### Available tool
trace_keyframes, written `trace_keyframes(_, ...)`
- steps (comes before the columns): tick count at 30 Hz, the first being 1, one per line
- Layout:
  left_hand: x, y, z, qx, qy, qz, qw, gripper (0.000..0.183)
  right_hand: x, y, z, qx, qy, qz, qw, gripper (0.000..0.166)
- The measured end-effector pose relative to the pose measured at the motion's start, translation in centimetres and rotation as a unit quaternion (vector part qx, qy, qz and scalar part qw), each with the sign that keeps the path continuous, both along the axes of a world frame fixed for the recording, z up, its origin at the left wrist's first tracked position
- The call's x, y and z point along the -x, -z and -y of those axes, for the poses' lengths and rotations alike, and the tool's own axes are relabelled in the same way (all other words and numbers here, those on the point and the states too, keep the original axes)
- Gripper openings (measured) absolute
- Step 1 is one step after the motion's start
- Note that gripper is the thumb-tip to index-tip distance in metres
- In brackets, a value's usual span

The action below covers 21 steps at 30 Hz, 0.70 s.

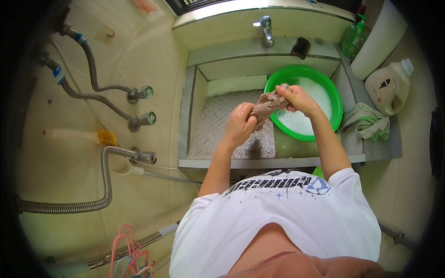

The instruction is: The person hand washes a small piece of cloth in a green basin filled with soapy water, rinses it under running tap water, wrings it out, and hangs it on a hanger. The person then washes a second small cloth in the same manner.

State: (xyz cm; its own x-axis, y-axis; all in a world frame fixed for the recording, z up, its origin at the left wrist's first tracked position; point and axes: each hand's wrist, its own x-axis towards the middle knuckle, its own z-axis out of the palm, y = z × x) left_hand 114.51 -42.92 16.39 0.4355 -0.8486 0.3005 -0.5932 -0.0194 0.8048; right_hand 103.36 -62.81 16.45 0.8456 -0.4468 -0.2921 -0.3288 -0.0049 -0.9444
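A wet, brownish-pink cloth (267, 105) is stretched and bunched between my two hands. My left hand (240, 121) grips its lower end, above the ridged washboard surface (222, 121) of the sink. The upper end is pinched in my right hand (297, 99), over the green plastic basin (337, 104). White suds (311, 92) cover the water in that basin, which stands in the right part of the sink. What kind of garment or cloth it is cannot be made out.
Behind the sink rise a chrome faucet (267, 33) and a dark brush or sponge (300, 48). On the right are a green pump bottle (354, 41), a detergent jug (389, 87) and a crumpled green-white rag (368, 121). Valves (140, 93) and hoses (106, 184) line the left wall.
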Motion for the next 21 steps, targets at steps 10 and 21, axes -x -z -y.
trace_keyframes(10, 0.1, 2.3, 1.1, 0.222, -0.101, -0.496, 0.833, 0.027, -2.0, 1.3, -8.4, -0.171, -0.074, 0.295, 0.937, 0.060)
trace_keyframes(21, -5.3, 1.9, -1.3, 0.042, 0.047, -0.388, 0.920, 0.042, -1.3, 1.9, -7.4, -0.453, -0.054, 0.134, 0.879, 0.024)
